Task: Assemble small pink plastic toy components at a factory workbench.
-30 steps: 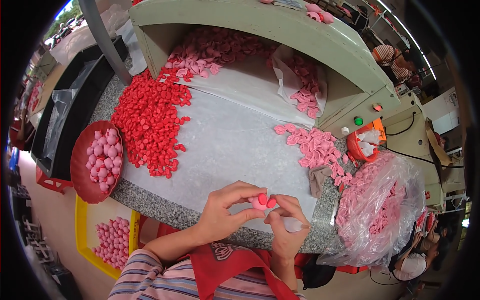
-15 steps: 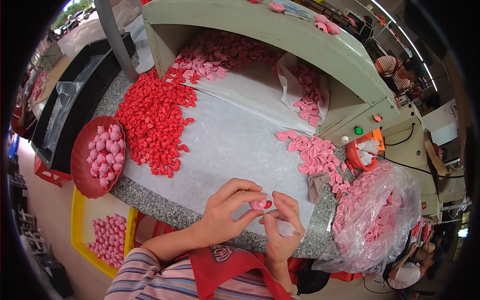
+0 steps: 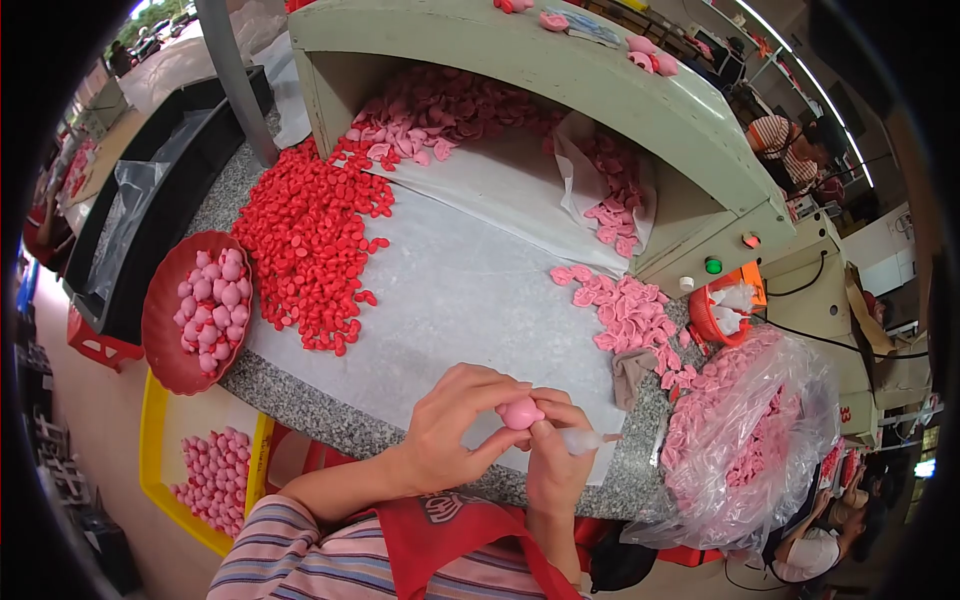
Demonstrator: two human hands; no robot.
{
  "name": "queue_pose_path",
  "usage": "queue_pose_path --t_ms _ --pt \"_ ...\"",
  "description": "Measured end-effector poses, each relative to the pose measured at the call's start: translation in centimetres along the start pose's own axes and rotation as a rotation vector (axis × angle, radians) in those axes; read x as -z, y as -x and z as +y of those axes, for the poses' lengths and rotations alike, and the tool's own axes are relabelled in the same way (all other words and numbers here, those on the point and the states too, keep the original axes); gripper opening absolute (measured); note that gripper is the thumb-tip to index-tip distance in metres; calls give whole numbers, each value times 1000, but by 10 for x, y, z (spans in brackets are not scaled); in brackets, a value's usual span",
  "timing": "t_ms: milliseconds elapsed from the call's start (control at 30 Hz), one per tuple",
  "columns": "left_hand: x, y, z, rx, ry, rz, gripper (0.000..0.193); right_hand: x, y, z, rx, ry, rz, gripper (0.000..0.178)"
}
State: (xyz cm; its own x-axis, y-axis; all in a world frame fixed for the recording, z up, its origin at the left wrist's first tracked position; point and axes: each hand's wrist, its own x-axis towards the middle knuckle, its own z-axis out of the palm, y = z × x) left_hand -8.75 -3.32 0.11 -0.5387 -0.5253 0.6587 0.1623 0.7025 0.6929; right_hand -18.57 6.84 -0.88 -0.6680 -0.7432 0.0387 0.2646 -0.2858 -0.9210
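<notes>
Between my hands, above the front edge of the white sheet (image 3: 440, 290), is a small round pink toy piece (image 3: 520, 412) with little knobs on it. My left hand (image 3: 440, 425) pinches it from the left with thumb and fingers. The thumb and fingertips of my right hand (image 3: 553, 470) press it from the right. That same hand also keeps a small translucent squeeze bottle (image 3: 580, 440) with a thin tip, tilted outward to the right. No red part shows on the piece from this side.
Red parts (image 3: 305, 250) are heaped at left beside a red bowl (image 3: 160, 345) of pink pieces. A yellow crate (image 3: 157, 420) stands lower left. Pink parts (image 3: 635, 315) and a clear bag (image 3: 800, 440) lie right. Behind is a green-grey housing (image 3: 560, 50); an orange basket (image 3: 707, 318) sits right.
The pink piece has turned between my fingers, and the small red part seen beside it is out of sight. My right fingers have closed onto it; the bottle's tip now shows pointing right.
</notes>
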Motion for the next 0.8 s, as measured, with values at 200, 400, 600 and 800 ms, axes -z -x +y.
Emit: queue_pose_path --t_ms 200,400,600,800 --pt "-4 2 3 137 171 52 44 0 -1 4 -119 -172 2 14" --pt "3 10 -2 267 193 -33 35 -4 -4 9 -86 -78 14 9" --pt "100 14 -64 283 -527 390 28 -4 -9 32 -182 214 137 13" --pt "224 28 -103 433 -1215 648 34 19 -19 29 -167 315 209 15"
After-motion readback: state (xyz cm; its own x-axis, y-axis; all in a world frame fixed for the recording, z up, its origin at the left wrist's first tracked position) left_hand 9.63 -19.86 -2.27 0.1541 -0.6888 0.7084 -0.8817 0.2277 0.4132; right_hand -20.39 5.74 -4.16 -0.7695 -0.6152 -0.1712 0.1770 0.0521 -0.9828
